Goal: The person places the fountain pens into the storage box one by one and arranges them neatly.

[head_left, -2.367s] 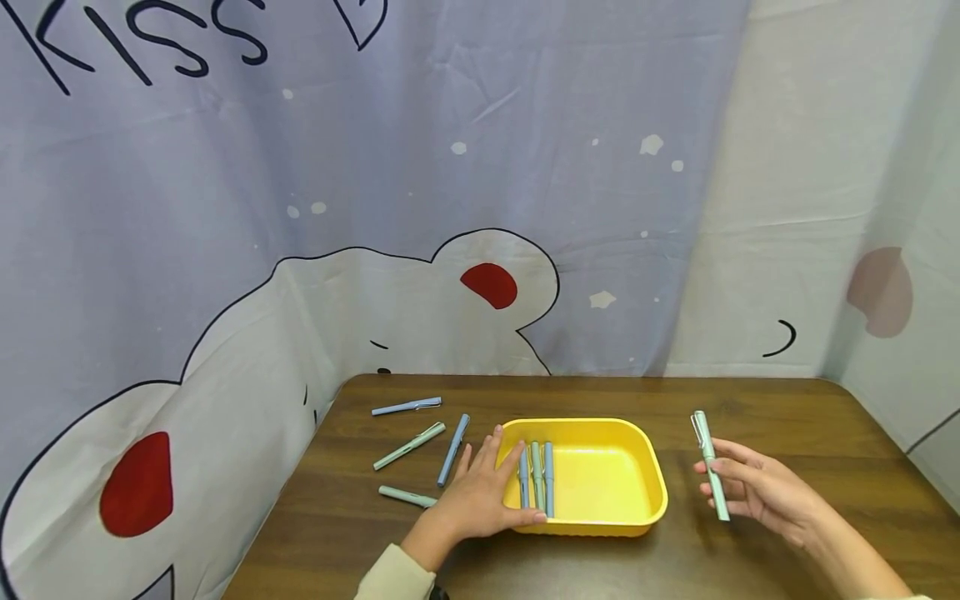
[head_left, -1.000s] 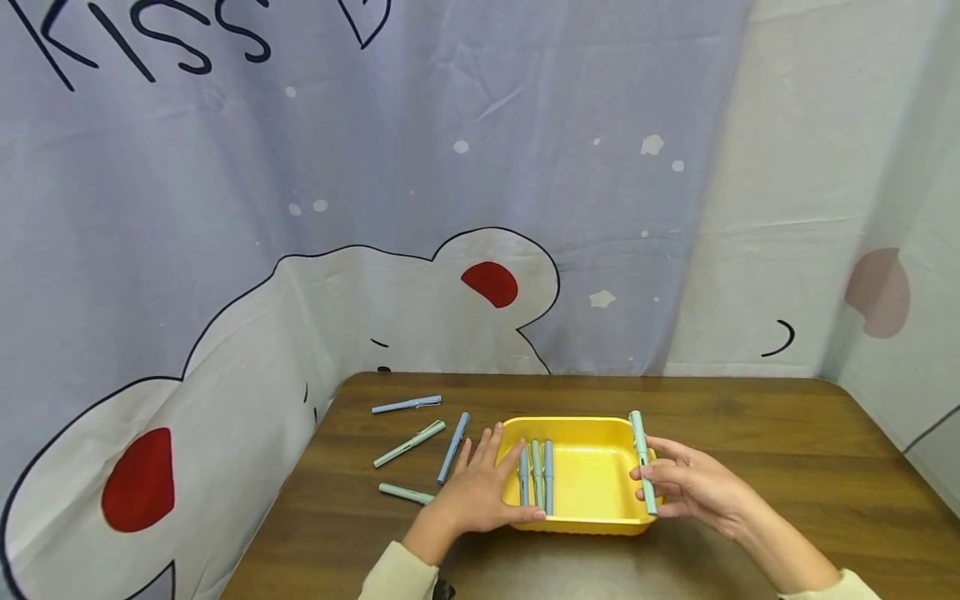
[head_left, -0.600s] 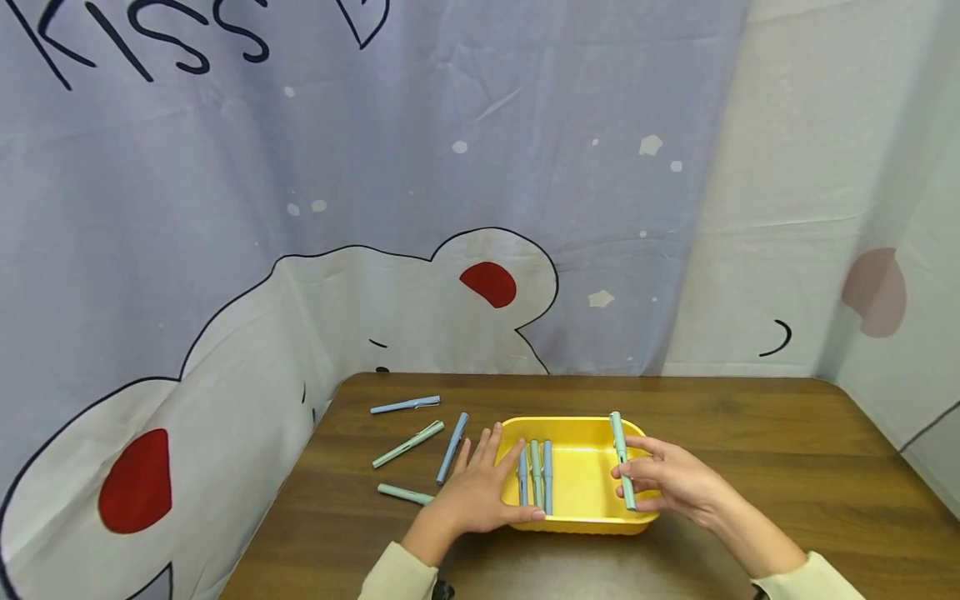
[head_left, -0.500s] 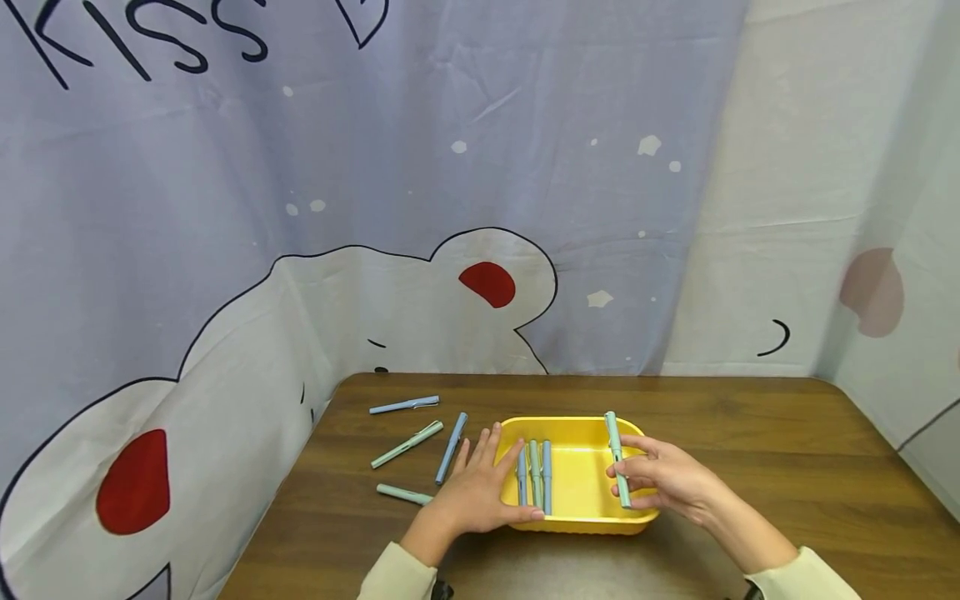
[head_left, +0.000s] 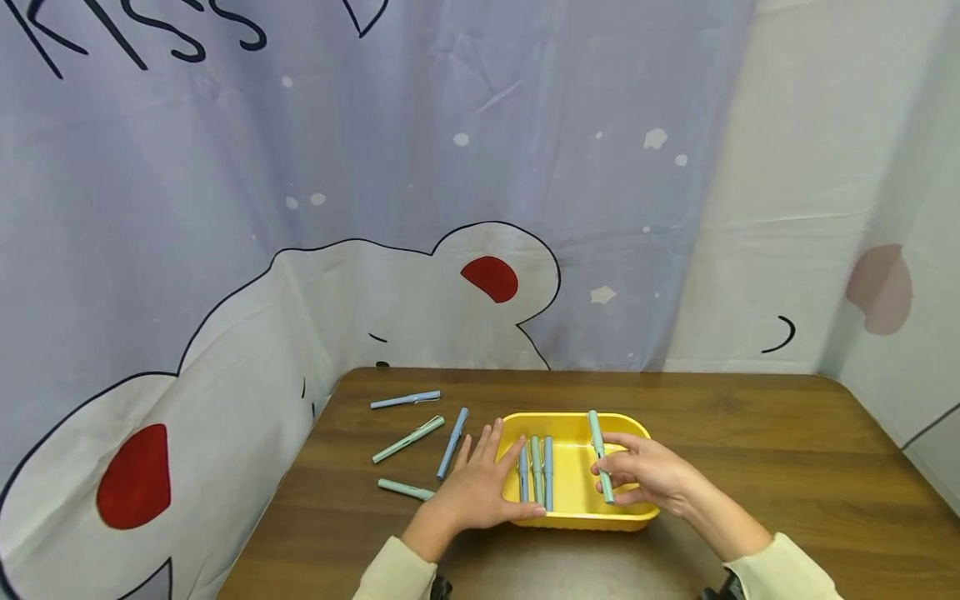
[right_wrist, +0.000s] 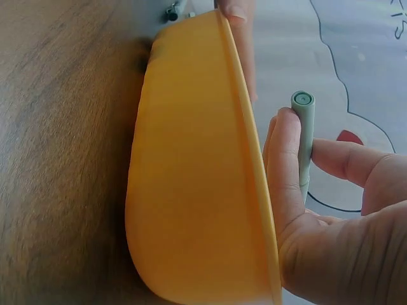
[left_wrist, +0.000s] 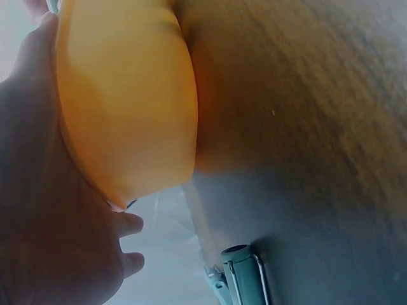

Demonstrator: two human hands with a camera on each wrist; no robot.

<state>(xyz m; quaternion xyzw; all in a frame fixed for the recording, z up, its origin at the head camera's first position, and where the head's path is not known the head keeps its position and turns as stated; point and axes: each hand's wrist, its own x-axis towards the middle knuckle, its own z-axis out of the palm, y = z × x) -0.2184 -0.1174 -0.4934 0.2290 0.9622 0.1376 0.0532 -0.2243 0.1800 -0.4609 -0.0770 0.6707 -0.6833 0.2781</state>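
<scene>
My right hand (head_left: pixel 651 473) pinches a light green pen (head_left: pixel 597 432) between thumb and fingers, holding it over the right half of a yellow plastic tray (head_left: pixel 585 523). In the right wrist view the pen (right_wrist: pixel 306 136) stands above the rim, one round end facing the camera. My left hand (head_left: pixel 478 490) rests spread over the tray's left edge, thumb along the front rim. Inside, near that hand, a blue pen (head_left: pixel 523 479), a green pen (head_left: pixel 537 467) and another blue pen (head_left: pixel 549 475) lie side by side.
Left of the tray on the wooden table (head_left: pixel 750 450) lie a blue pen (head_left: pixel 406 399), a green pen (head_left: pixel 408 439), a second blue pen (head_left: pixel 452 443) and a second green pen (head_left: pixel 405 488), partly behind my left hand. A printed curtain (head_left: pixel 600 208) hangs behind the table.
My right hand has carried the green pen leftward, from the table right of the tray to above the tray's inside. My left hand has stayed on the left edge.
</scene>
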